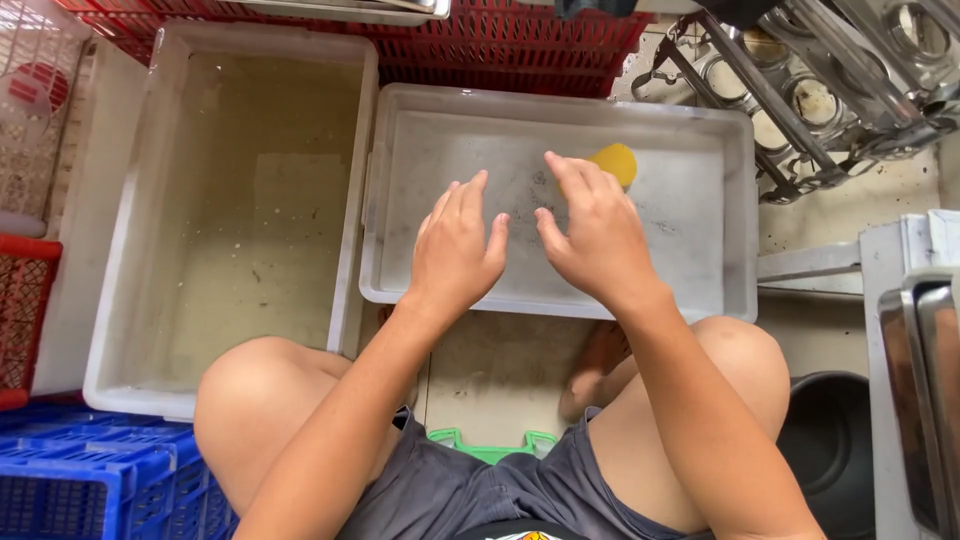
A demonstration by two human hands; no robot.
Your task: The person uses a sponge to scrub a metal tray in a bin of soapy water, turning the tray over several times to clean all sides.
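Over the shallow grey tray point(700, 285) on the floor, both hands hang flat with nothing in them. In the head view, the only view here, the left hand point(455, 250) has its fingers spread and loose, palm down, above the middle of the tray. The right hand point(595, 230) sits just beside it, also open and relaxed, fingertips pointing away from the body. The two thumbs are close but not touching. Can't really tell if the palms are actually pressing on the tray bottom or just floating above it.

Right past the right hand's fingertips there's a round yellow sponge point(615, 162), lying on the tray floor toward the far wall. The fingers partly cover its near edge, so it's hard to say if they touch it. The tray bottom looks wet and speckled with dark bits.

Left of the tray, touching its side, is a deeper white tub point(110, 300) with murky water in it. Behind both runs a red plastic crate point(520, 45). A blue crate point(90, 470) sits at the bottom left by the person's left knee. Top right there's a metal rack point(830, 95) holding round steel pieces, and a dark bucket point(830, 440) is next to the right knee.
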